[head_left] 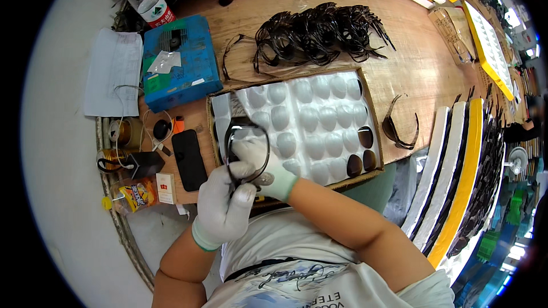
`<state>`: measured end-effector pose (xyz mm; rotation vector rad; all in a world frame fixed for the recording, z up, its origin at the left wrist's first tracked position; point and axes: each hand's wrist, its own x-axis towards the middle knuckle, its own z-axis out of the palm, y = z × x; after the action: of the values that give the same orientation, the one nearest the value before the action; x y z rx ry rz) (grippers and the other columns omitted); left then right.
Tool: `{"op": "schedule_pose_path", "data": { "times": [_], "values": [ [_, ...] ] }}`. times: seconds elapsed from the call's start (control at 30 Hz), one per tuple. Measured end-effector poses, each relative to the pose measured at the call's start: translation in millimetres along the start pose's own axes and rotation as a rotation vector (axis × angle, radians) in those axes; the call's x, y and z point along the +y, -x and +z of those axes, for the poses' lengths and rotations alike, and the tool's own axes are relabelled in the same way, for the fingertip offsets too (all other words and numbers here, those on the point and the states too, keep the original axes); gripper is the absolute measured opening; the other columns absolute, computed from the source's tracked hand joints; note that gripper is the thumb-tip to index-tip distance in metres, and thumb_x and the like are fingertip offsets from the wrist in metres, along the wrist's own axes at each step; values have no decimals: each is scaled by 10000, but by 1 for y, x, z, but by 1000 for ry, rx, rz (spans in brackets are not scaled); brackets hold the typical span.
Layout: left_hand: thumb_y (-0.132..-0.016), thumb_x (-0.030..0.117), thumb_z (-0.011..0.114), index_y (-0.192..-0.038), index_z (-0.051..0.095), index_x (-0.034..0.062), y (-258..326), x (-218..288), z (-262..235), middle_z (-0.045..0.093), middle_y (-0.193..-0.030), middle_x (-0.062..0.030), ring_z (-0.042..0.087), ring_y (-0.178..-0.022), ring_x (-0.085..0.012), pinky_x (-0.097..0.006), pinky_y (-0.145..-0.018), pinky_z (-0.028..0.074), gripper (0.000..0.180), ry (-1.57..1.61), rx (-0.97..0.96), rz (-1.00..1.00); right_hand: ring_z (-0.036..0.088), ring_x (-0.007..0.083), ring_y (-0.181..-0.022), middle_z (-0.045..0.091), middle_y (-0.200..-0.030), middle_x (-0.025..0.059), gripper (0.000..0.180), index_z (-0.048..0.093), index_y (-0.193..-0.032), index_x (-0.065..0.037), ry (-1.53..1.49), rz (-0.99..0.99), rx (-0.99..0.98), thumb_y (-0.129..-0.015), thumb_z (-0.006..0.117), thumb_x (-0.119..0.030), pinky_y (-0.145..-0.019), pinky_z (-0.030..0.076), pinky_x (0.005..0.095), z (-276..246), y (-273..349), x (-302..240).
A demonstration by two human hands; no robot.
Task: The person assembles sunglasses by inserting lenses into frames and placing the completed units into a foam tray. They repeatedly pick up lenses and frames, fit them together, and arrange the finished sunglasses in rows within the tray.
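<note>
My left hand (221, 208), in a white glove, is closed around one side of a dark eyeglass frame (268, 147). The frame is tilted up, and its rim loops in front of my other hand. Gloved too, my right hand (277, 180) lies behind the rim with its fingers curled; whatever is in them is hidden. Both hands are over the near left corner of a shallow cardboard box (374, 120). In it sits a white moulded tray (297, 128) with rows of rounded lenses, a few of them dark brown (354, 165) at the near right.
Beyond the box lies a heap of dark frames (319, 34); a pair of sunglasses (399, 128) lies right of it. At left are a blue box (180, 60), a black phone (189, 159), a bottle (147, 0) and papers (114, 74). Stacked trays (451, 177) stand at right.
</note>
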<state>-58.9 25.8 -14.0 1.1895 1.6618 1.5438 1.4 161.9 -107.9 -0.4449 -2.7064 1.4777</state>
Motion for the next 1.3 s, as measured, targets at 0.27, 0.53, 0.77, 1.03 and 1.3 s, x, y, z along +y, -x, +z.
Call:
{"op": "schedule_pose_path", "data": {
  "times": [0.27, 0.53, 0.77, 1.03, 1.3],
  "values": [
    [-1042, 144, 458, -1152, 551, -47, 23, 23, 9, 714, -952, -167, 703, -852, -203, -343, -821, 560, 240, -125, -375, -230, 665, 142, -922, 637, -1113, 165, 605, 339, -1462, -32, -908, 123, 362, -939, 637, 27, -790, 538, 294, -46, 180, -43],
    [-1042, 237, 475, -1077, 615, -68, 11, 32, 65, 711, -819, -123, 693, -761, -194, -329, -721, 550, 337, -115, -519, -173, 674, 142, -897, 696, -1048, 120, 357, 550, -1230, 62, -827, 131, 643, -933, 714, -50, -770, 559, 284, -64, 204, -49],
    [-999, 151, 536, -1008, 586, -54, 7, 48, 67, 711, -777, -152, 709, -685, -297, -357, -652, 555, 210, -24, -682, -170, 599, 129, -751, 673, -891, 68, 353, 665, -1130, 65, -1215, 176, 388, -1015, 625, -266, -719, 501, 278, -88, 221, -36],
    [-995, 131, 537, -974, 593, -49, 7, 65, 78, 696, -732, -131, 695, -621, -254, -336, -614, 549, 190, -112, -605, -83, 565, 102, -682, 633, -751, 37, 357, 706, -924, 29, -1202, 270, 351, -1023, 617, -303, -637, 465, 265, -87, 231, -35],
    [-1000, 150, 530, -985, 619, -45, -10, 59, 83, 702, -753, -92, 673, -681, -143, -304, -658, 541, 215, 100, -625, -590, 549, 90, -636, 609, -671, 40, 354, 663, -839, 29, -738, 402, 399, -1007, 628, -281, -610, 470, 287, -102, 235, -51]
  ]
}}
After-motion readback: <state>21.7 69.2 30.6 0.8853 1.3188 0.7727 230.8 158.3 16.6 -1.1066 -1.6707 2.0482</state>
